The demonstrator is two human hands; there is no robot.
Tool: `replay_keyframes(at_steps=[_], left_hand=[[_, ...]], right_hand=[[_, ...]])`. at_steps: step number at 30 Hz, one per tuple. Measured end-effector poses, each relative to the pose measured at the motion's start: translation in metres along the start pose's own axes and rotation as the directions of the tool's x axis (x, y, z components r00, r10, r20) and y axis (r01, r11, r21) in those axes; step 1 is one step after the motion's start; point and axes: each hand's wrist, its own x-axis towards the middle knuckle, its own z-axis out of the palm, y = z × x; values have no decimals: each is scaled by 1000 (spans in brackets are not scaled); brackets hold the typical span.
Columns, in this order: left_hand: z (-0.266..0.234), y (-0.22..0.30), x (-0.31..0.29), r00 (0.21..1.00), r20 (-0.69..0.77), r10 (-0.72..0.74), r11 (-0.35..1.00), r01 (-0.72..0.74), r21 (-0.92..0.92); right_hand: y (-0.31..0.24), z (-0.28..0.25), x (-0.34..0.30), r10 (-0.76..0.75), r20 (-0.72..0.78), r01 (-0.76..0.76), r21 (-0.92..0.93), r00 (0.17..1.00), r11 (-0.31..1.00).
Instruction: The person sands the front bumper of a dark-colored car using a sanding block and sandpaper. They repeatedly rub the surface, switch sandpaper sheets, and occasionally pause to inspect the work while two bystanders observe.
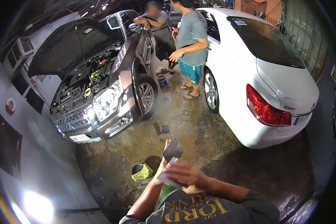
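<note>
Close in front of my chest, my left hand (163,163) is closed on a dark grey flat sheet (173,148), whose corner points up past my fingers. It may be sandpaper, but its kind is not plain. Just below it, my right hand (187,174) lies over a lighter grey flat piece (168,179), its fingers slightly blurred. The thumb side is hidden, though the hand appears to grip this piece. The two hands are near each other, with the right one nearer my body.
Below stands a dark bucket (138,168) with a yellow cloth on its rim. A dark car (112,100) with its hood up is at left, a white car (246,74) at right. Two people (192,37) stand between them. A paint can (161,80) and dark scraps (161,129) lie on the floor.
</note>
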Motion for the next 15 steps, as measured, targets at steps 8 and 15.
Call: replay_keyframes(at_steps=[8,15], left_hand=[[19,-24,-14,977,-180,-115,931,169,324],[31,-5,-30,969,-188,-159,931,211,297]], right_hand=[[-1,10,3,252,-254,-237,87,934,968],[41,18,-14,376,-320,-377,62,870,924]])
